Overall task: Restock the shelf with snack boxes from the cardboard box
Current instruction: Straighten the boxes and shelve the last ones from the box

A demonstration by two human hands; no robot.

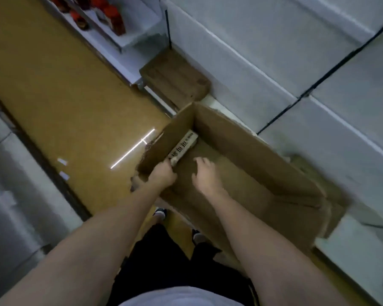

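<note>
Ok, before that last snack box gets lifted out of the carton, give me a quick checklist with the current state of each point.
1. Left hand grips the near end of the snack box: ok, fingers are curled at its end.
2. Right hand free to help: ok, it is open over the carton floor and holds nothing.
3. Snack box free to lift: ok, it lies flat against the left wall of the cardboard box with nothing on top.
4. Other boxes left in the carton: none visible.
5. Shelf space: ok, the white shelves beside the carton look bare.
6. Grip firmness: cannot tell, the picture is blurred.
</note>
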